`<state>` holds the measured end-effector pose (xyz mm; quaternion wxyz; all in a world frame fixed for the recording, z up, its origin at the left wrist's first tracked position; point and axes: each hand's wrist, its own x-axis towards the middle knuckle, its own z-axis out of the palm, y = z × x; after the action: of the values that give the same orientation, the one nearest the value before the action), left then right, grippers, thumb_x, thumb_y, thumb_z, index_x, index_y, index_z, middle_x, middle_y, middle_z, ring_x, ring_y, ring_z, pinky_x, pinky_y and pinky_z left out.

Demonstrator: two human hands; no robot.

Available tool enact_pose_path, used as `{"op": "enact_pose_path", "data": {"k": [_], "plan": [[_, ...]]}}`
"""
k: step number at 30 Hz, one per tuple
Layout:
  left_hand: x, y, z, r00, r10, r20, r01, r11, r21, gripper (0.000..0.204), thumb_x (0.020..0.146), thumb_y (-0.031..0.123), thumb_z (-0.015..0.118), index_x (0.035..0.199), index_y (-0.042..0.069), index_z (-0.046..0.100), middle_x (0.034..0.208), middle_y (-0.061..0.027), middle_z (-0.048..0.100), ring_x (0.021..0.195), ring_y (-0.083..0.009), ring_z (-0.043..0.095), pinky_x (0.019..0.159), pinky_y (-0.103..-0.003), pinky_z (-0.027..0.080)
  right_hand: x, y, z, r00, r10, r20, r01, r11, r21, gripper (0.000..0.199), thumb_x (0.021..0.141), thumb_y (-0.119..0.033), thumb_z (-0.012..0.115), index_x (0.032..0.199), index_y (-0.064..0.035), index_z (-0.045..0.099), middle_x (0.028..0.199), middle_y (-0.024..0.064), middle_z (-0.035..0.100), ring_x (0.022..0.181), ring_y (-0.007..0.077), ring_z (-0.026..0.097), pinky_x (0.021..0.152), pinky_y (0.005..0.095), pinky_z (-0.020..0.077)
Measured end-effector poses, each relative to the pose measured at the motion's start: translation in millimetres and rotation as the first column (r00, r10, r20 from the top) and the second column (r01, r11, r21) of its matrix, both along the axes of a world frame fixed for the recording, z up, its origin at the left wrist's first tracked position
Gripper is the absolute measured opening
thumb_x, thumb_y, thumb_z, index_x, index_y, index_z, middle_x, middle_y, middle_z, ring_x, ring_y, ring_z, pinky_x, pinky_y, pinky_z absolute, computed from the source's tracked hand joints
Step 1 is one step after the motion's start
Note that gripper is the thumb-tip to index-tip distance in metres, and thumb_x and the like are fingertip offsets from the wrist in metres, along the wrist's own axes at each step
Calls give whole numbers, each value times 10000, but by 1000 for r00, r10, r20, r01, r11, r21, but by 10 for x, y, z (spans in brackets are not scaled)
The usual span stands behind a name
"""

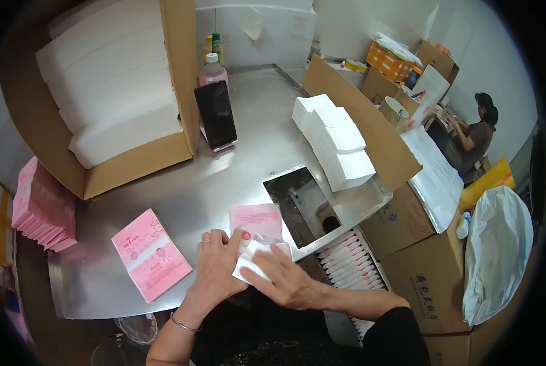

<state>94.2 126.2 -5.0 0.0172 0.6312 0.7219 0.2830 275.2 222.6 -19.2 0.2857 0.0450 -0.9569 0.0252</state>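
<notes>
Near the front edge of the metal table, my left hand has its fingers closed at the mouth of a pink plastic bag. A small folded stack of white tissues lies under my right hand, whose thumb and fingers grip it against the bag's near end. How far the tissues sit inside the bag is hidden by my fingers. To the left, a flat stack of pink printed bags with a pale band lies on the table.
A cardboard box of white tissue stacks stands back left, beside bundled pink bags. A phone leans before a bottle. Right are tissue stacks, a rectangular table opening, rows of wrapped packs and a seated person.
</notes>
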Motion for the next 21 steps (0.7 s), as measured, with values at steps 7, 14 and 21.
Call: {"op": "enact_pose_path", "data": {"k": [7,14,21], "plan": [[248,-21,143,1000,-6,-17,6,1000,-22,642,812,86,683,1423,49,490,956,-161,543,878,-347,555,744,-473,449,-656,934,-345,823,-463,329,487,873,9,292,861,-179,612,1093,-3,640,1094,156,621,1021,389,614,1061,724,313],[55,-452,128,986,-164,30,162,985,61,282,695,24,687,967,83,641,991,-119,545,975,-325,531,803,-452,401,-67,1342,-311,663,-544,513,674,733,-93,160,906,-126,535,908,-51,676,780,210,685,768,433,677,673,519,530],[-610,-1071,271,846,504,-172,-514,857,-16,353,656,24,632,1002,87,602,1105,-147,556,1149,-377,497,1087,-581,294,250,1741,331,472,-865,-167,881,462,99,176,895,-164,656,1021,-44,685,927,118,632,984,296,581,807,448,431]]}}
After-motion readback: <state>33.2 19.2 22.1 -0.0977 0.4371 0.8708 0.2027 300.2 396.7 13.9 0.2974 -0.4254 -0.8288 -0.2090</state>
